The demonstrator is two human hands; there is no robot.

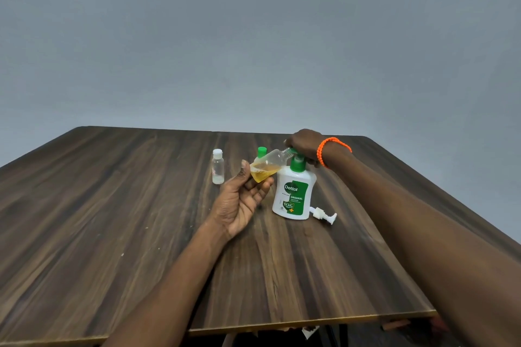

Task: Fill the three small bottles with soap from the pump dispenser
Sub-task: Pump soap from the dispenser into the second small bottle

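Two bare forearms come in from the bottom edge over a dark wood table (pixel 112 205). Going left to right: a small clear bottle with a white cap (pixel 218 167) stands upright on its own, looks nearly empty. Next, the left hand (pixel 239 200) is palm-up, thumb and fingers curled around the base of a tilted clear bottle (pixel 266 167) with some yellow-orange soap pooled at its low end. Its open neck points up and right, right at the green pump. Behind it there's another small bottle with a green cap (pixel 262 151), mostly hidden. Then the white soap dispenser (pixel 293 194) stands upright with a green label. The right hand (pixel 303 145), orange bracelet (pixel 332 149) on the wrist, is curled down over the green pump head. Just right of the dispenser's base, a loose white pump (pixel 322 214) lies on its side.
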